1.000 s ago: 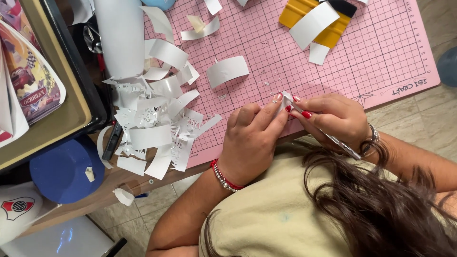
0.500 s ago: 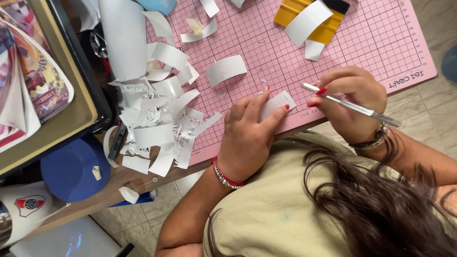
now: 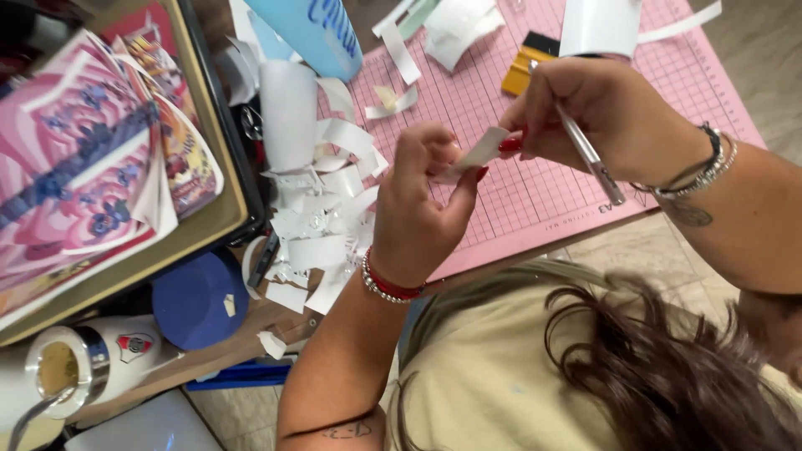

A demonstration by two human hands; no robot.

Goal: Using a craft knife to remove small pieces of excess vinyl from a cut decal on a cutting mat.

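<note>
The left hand is pinching a small white strip above the pink mat. The right hand, at its 2 o'clock, is gripping a thin metal tool and touching the strip. Paper scraps are lying at 9 o'clock.

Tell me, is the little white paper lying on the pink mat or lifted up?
Lifted up. The white paper strip is pinched between the left hand and right hand, above the pink cutting mat.
</note>
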